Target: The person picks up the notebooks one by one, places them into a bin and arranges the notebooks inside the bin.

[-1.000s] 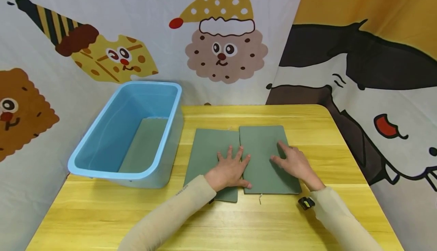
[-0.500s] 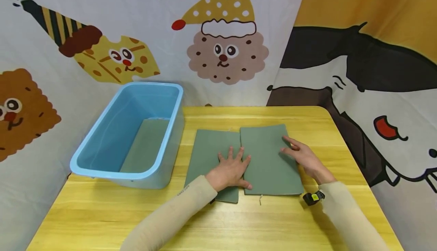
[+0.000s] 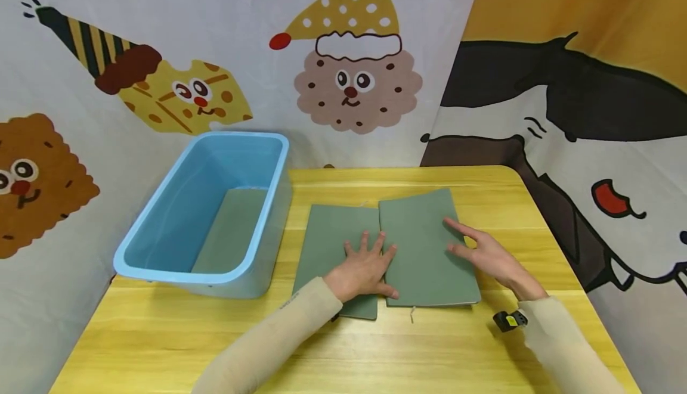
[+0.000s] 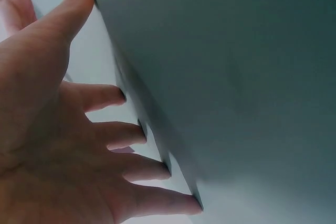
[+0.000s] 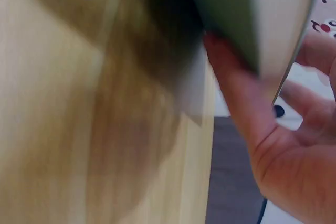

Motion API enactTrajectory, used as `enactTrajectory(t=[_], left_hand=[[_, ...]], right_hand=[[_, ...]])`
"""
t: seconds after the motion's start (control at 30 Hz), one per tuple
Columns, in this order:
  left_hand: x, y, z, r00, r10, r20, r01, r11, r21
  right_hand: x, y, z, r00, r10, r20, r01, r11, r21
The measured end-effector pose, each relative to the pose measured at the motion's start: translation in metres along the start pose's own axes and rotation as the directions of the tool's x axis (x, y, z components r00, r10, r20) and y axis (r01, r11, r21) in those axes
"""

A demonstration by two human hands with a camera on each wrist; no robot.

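The blue tub stands along the left edge of the wooden table, towards its far left corner; a flat grey-green piece lies on its floor. To the tub's right, well in from the table's near edge, two plain covers sit side by side: the left green booklet and the right green booklet. My left hand is spread flat across their meeting edges. My right hand pinches the right booklet's outer side, its far right corner raised. Small lettering on my left sleeve is too tiny to read.
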State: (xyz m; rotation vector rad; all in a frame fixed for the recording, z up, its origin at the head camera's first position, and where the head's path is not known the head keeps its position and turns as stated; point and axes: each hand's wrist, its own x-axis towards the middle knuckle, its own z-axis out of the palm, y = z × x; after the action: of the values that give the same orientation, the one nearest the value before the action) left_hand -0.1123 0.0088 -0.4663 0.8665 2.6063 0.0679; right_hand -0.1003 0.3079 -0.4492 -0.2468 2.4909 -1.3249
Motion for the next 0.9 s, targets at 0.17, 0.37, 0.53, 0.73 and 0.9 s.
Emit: enactTrajectory(t=[0.17,0.37,0.53,0.73,0.9], left_hand=[[-0.003,-0.004,-0.005,1.000,0.003,0.012,-0.002,0.998,-0.055],[-0.008,-0.008,-0.007,0.999,0.036,-0.023,-0.038,0.994,-0.101],[-0.013,-0.014,-0.007,0.994,0.067,-0.090,-0.078,0.989,-0.124],[-0.021,-0.018,-0.007,0.978,0.087,-0.191,-0.116,0.983,-0.144],[-0.029,-0.019,-0.009,0.953,0.087,-0.289,-0.132,0.981,-0.139]], right_hand=[[-0.002,0.001,-0.005,0.997,-0.041,0.061,0.033,0.992,0.119],[-0.006,0.000,-0.005,0.997,-0.050,0.052,0.039,0.978,0.203],[-0.013,-0.006,-0.004,0.999,-0.046,-0.004,0.046,0.978,0.203],[-0.020,-0.013,-0.001,0.995,-0.042,-0.086,0.056,0.986,0.159],[-0.023,-0.021,0.003,0.990,-0.034,-0.137,0.058,0.982,0.177]])
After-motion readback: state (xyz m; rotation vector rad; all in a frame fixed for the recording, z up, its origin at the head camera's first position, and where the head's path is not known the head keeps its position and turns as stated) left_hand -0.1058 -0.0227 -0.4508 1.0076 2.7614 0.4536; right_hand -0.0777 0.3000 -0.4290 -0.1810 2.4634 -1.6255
